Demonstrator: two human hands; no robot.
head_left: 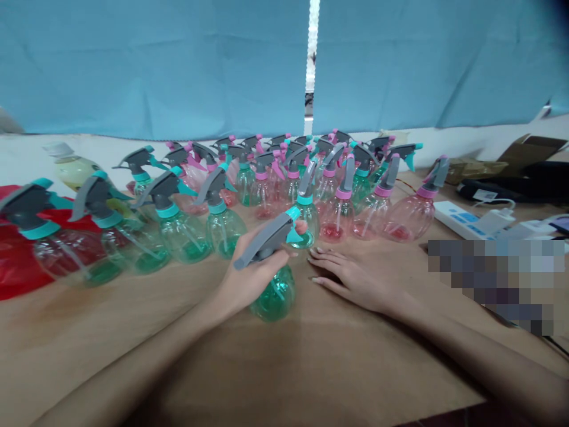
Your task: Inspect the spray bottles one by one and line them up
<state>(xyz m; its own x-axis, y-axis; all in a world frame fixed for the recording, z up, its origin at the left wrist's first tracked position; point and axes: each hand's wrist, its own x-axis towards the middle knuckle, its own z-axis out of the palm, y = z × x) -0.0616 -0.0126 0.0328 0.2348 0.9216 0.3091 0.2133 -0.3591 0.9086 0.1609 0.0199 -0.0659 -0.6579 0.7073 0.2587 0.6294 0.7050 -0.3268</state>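
My left hand [255,267] is wrapped round the neck of a green spray bottle [273,296] with a grey and turquoise trigger head. The bottle is slightly tilted, and its nozzle points away to the right; whether its base touches the table cannot be told. Flat on the tabletop to the right lies my right hand [344,274], fingers stretched out and nothing in them. Just beyond the hands stand a clear green spray bottle [306,224] and a pink spray bottle [334,222].
Several green and pink spray bottles crowd the back of the brown table [320,367]. A red plastic bag [18,261] and a capped bottle [73,169] are at the left. A white power strip [462,220] with plugs sits at the right, near a cardboard box [531,151]. A blue curtain [178,65] hangs behind.
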